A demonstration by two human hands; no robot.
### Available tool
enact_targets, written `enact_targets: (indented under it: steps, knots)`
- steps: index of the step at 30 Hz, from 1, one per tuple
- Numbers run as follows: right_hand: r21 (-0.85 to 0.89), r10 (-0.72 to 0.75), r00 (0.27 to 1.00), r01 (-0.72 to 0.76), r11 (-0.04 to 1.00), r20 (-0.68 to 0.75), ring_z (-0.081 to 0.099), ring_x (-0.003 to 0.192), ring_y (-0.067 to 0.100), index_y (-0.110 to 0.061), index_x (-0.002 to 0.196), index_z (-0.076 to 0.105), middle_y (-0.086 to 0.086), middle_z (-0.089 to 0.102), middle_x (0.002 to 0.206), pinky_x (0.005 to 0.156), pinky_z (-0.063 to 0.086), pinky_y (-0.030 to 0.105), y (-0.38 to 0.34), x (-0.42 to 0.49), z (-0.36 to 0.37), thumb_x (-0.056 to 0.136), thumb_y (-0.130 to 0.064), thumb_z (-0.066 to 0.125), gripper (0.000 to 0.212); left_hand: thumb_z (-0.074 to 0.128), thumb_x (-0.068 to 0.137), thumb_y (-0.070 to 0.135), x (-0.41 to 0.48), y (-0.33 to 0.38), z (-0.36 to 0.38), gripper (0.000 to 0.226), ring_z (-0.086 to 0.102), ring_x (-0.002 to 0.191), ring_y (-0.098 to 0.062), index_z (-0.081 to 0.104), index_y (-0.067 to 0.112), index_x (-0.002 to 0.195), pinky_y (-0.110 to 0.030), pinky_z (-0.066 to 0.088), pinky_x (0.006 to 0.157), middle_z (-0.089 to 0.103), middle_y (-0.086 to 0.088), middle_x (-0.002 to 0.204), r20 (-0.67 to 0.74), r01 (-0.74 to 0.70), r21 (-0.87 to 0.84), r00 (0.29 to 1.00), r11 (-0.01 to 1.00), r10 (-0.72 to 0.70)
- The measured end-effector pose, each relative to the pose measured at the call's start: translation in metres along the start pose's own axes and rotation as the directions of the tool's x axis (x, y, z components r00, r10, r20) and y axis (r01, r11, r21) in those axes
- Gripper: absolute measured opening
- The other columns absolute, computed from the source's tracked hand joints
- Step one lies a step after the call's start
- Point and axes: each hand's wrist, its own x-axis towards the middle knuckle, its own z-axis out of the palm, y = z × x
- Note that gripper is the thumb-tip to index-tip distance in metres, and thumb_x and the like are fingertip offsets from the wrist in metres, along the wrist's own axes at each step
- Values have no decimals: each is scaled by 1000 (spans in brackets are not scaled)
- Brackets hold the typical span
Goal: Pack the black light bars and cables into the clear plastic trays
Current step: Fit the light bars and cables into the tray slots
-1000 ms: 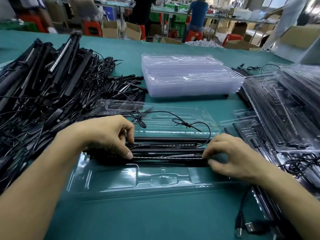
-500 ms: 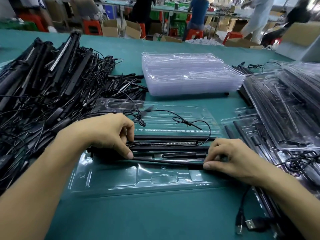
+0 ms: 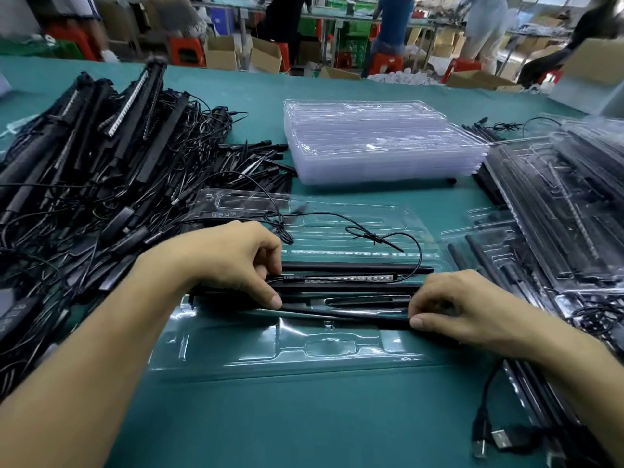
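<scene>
**Black bar peels off the bundle**

Black front bar [image 3: 344,314] now lies at a slant over the tray [image 3: 304,349]. A second ago it sat tight against the other bars [image 3: 354,267]; since then its right end has come toward the person while its left end stayed put. The right hand [image 3: 462,305] has travelled with it, thumb and curled fingers pinching that near end, though blur there makes the exact hold hard to read. The left hand [image 3: 229,261] stays curled over the left ends of the bars, thumb tip pressed on the front bar where it pivots.

The bars rest across the tray's middle, one showing its row of LEDs. Their cable [image 3: 371,236] loops loose over the rear tray [image 3: 337,211]. To the left, a pile [image 3: 84,163] of unpacked bars covers the counter [image 3: 270,417], and a stack [image 3: 381,143] of empty trays waits at the back.

My reading is that one bar has been singled out for its own slot, so seating it is the step in hand. This tray is barely begun, with the cable not yet tucked in.
</scene>
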Motion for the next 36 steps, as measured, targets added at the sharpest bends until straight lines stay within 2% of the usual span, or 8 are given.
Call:
enact_targets:
  steps: [5,15,19,22,25,28,32,36]
  knots:
    - [-20,-6,998,4,1000,-64,58,73,7,-30,78,73,-11,60,75,65,47,23,-4,0,8,79,-42,75,12,96,56,31,0,0,2,42,53,52,5,66,24,85,-12,42,52,63,11,68,-6,13,6,1000,1000,-13]
    - [37,80,996,-79,996,-39,63,68,8,-27,73,75,-10,68,68,64,51,31,-6,2,2,76,-38,79,12,98,45,40,-20,-18,-10,51,57,63,6,70,33,88,-11,44,56,67,10,79,-70,22,41,997,999,-19]
    - [31,80,989,-76,997,-125,61,66,6,-29,77,72,-11,67,68,62,49,25,-12,7,-7,79,-52,66,23,99,42,39,-35,-33,-20,57,54,64,14,70,36,91,-6,39,56,64,15,82,-60,61,52,997,997,-58]
    - [-100,-23,978,2,995,-209,58,79,2,-32,93,69,-14,62,83,75,49,28,-27,25,-1,86,-43,62,14,99,45,33,-43,-42,-17,55,52,64,12,70,35,92,-8,39,57,60,15,78,-81,56,33,995,998,-53]
    - [-184,-61,986,32,982,-155,53,104,10,-33,121,61,-12,57,106,95,43,30,-47,50,13,91,-45,55,33,99,46,31,-45,-47,-14,50,52,64,7,72,33,87,-11,40,57,60,16,72,-131,33,0,991,999,-32]
    - [-204,-87,988,59,977,-129,49,113,14,-32,125,61,-7,57,113,100,39,33,-64,74,26,94,-48,53,36,99,47,33,-47,-51,-13,47,51,64,2,74,36,86,-16,43,59,63,19,70,-138,23,-65,990,998,-32]
    - [-300,-133,983,90,950,-128,57,101,18,-30,108,69,-7,61,104,88,46,35,-78,86,33,98,-43,49,26,98,50,31,-46,-53,-11,43,49,61,0,75,35,86,-16,41,58,61,21,63,-148,25,-128,988,991,-44]
    - [-417,-184,978,127,900,-100,58,88,25,-21,100,59,-3,59,97,77,48,39,-81,85,36,101,-39,39,26,98,50,30,-45,-55,-8,42,51,58,2,74,38,84,-13,39,54,60,22,60,-161,36,-143,985,989,-59]
